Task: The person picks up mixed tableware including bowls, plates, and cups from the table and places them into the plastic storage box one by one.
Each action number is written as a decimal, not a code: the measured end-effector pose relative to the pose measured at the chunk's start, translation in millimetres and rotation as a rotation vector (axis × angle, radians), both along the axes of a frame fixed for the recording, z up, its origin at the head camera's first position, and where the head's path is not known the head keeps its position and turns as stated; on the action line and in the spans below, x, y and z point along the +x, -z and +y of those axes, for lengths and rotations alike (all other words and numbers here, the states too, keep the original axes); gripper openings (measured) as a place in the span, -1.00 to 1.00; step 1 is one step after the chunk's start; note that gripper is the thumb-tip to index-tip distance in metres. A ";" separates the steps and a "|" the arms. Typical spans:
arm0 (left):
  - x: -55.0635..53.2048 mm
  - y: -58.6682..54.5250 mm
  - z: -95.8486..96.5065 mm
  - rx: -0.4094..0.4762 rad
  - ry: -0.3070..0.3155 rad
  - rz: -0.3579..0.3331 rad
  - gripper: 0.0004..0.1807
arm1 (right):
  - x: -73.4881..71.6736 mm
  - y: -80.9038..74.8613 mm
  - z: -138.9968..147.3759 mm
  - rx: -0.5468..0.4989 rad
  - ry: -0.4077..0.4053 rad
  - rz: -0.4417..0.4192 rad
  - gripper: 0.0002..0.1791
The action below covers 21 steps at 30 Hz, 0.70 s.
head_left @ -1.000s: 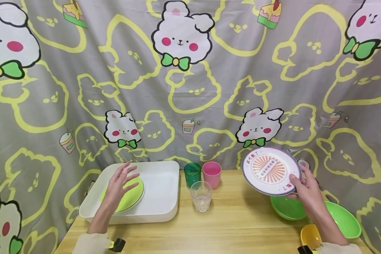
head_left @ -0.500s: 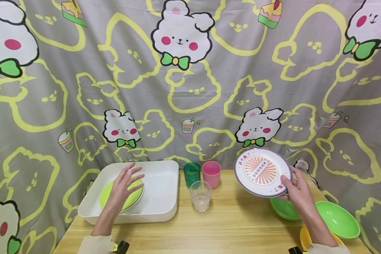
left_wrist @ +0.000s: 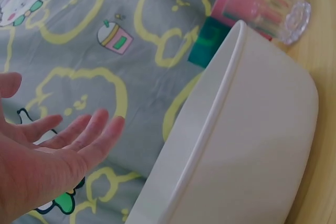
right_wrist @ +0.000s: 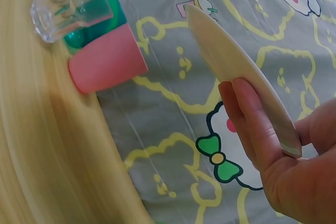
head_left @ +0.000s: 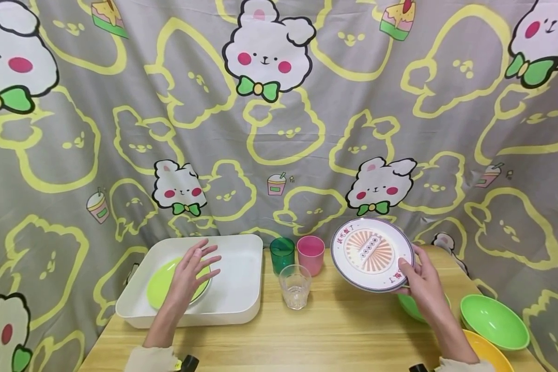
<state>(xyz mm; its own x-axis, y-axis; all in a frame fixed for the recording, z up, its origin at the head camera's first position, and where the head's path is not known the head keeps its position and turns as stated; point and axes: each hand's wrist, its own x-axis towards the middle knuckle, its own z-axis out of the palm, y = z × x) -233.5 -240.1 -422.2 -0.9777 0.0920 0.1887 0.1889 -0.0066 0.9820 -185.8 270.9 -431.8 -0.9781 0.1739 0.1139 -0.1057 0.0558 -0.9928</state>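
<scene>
Plate printed with an orange sunburst and red characters hangs in the air over the right half of a wood-grain table, its face tilted toward the person holding it. The right hand pinches the near right edge, thumb on the printed side and fingers behind, as the right wrist view confirms. To the left, the left hand is raised by a white tray, fingers loosely spread and holding nothing; a lime-green dish sits inside the tray. Between the hands stand a green tumbler, a pink tumbler and, nearer, a clear tumbler. A green bowl and a yellow bowl lie to the near right, with another green bowl partly hidden behind the gripping hand.

Held from one side, the plate probably tends to tip away from the thumb, so a firm pinch with fingers well under the base should serve best. Any leftward carry likely calls for height enough to clear the tumblers' rims. The free left hand could steady the opposite edge.
</scene>
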 end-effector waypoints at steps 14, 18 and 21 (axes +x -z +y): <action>1.3 -1.4 26.0 0.071 0.063 0.011 -0.45 | 2.2 0.5 -20.6 -0.072 -0.030 -0.002 -0.34; 0.7 -3.1 31.3 0.070 0.059 0.008 -0.45 | 1.5 0.1 -24.9 -0.060 -0.025 -0.002 -0.39; 0.7 -4.0 35.9 0.067 0.069 0.006 -0.44 | 1.3 0.2 -28.4 -0.057 -0.019 -0.004 -0.41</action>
<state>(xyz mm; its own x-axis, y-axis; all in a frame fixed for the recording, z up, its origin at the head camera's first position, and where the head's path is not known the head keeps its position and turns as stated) -232.9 -204.2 -418.2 -0.9683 0.1458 0.2027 0.1918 -0.0854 0.9777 -184.5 242.5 -432.0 -0.9818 0.1612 0.1002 -0.1020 -0.0027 -0.9948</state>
